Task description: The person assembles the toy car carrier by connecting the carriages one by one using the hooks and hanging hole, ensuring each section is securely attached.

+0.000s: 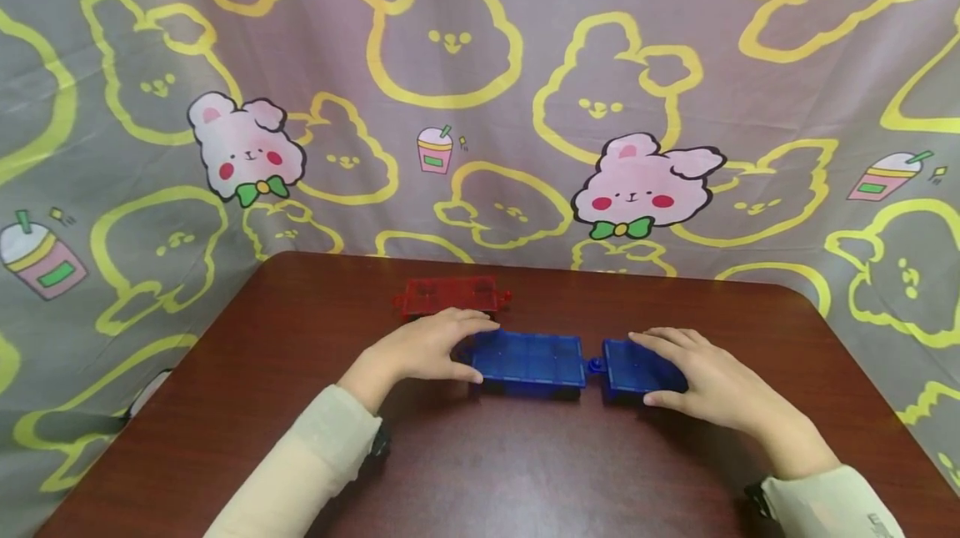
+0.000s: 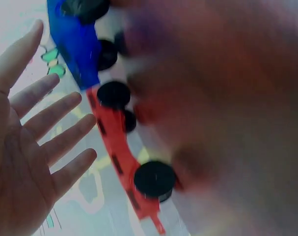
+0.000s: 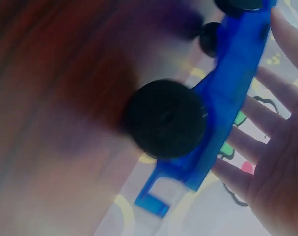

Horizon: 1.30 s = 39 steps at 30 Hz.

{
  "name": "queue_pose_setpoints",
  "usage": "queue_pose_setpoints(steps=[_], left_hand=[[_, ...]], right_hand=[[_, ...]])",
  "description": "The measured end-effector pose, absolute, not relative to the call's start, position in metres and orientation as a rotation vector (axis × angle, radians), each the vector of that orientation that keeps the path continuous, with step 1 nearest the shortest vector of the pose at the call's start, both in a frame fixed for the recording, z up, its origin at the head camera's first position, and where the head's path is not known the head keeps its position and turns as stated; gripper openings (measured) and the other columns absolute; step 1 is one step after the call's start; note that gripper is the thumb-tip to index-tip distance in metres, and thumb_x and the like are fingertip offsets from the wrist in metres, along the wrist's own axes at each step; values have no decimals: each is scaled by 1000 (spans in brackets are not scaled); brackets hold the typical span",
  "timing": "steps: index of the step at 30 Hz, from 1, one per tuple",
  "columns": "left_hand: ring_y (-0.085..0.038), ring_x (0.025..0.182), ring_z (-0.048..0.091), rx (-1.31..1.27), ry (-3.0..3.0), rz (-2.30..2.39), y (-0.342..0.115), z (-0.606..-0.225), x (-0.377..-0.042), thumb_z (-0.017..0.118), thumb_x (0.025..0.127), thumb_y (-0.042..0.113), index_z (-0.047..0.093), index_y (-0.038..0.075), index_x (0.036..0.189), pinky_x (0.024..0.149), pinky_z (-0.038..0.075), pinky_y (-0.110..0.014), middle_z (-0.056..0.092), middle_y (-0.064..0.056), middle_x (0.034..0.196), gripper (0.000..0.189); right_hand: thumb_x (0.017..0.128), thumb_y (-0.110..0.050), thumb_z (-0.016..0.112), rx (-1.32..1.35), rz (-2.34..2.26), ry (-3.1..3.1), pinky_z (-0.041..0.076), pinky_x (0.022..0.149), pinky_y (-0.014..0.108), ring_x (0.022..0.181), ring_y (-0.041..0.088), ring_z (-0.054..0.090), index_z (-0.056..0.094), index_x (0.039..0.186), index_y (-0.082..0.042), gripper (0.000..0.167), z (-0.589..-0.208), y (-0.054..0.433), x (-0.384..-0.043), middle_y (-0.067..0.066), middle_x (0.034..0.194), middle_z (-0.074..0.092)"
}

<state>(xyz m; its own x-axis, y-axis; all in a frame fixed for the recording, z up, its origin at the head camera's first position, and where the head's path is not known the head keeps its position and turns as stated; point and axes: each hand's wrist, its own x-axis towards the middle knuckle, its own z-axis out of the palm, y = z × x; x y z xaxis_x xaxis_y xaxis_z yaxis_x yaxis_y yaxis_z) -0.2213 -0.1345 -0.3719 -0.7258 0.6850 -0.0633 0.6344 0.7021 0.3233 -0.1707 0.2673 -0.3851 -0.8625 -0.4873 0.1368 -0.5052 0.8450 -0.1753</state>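
Head view: taking the blue link [image 1: 596,365] between the two blue cars as the clock's centre, the left hand [image 1: 431,346] is at nine, fingers loosely extended and not closed on anything, its thumb tip by the near left corner of the left blue car [image 1: 528,361]. The right hand [image 1: 708,379] is at about three, fingers and thumb outstretched either side of the right blue car [image 1: 637,367]; whether they press on it I cannot tell. Both blue cars stand in line on the table [image 1: 525,463], trays facing up, and the link does not show clearly whether it is hooked home. In the right wrist view, a loop [image 3: 152,204] projects from the end of the right blue car, past its black wheel [image 3: 166,118]. The red car [image 1: 450,296] sits at ten, just beyond the left hand. The printed cloth [image 1: 495,138] rises at twelve. Since the cars are wheeled, an uneven push could roll them askew or pull the link apart if it is merely resting. The left fingers, so close to the red car, could knock it away if they swing towards ten.
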Motion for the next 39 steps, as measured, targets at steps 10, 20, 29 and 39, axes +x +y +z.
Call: queue_pose_setpoints(steps=[10, 20, 29, 39], left_hand=[[-29, 137, 47, 992, 2879, 519, -174, -357, -255, 71, 92, 34, 54, 10, 142, 116, 37, -48, 53, -9, 146, 58], [-34, 138, 46, 901, 2899, 602, -185, -371, -286, 75, 89, 30, 50, 4, 144, 116, 36, -51, 52, -16, 146, 65], [-35, 138, 45, 838, 2883, 605, -180, -381, -296, 80, 83, 33, 49, 5, 145, 117, 33, -51, 51, -16, 147, 74], [-35, 137, 45, 728, 2899, 490, -178, -384, -296, 79, 84, 37, 48, 14, 148, 112, 34, -63, 50, -12, 149, 74]], right_hand=[[81, -39, 81, 845, 481, -2911, 49, 97, 60, 133, 38, 47, 48, 148, -17, 77, -383, 236, -179, 16, 144, 52], [83, -45, 78, 946, 592, -2965, 47, 102, 59, 133, 34, 49, 44, 150, -20, 80, -384, 194, -192, 13, 149, 48], [83, -43, 78, 1033, 606, -2969, 43, 108, 56, 139, 31, 44, 44, 151, -23, 79, -386, 160, -198, 9, 149, 49], [83, -39, 79, 1089, 603, -3021, 44, 107, 56, 138, 32, 45, 43, 151, -23, 78, -388, 145, -201, 10, 150, 48]])
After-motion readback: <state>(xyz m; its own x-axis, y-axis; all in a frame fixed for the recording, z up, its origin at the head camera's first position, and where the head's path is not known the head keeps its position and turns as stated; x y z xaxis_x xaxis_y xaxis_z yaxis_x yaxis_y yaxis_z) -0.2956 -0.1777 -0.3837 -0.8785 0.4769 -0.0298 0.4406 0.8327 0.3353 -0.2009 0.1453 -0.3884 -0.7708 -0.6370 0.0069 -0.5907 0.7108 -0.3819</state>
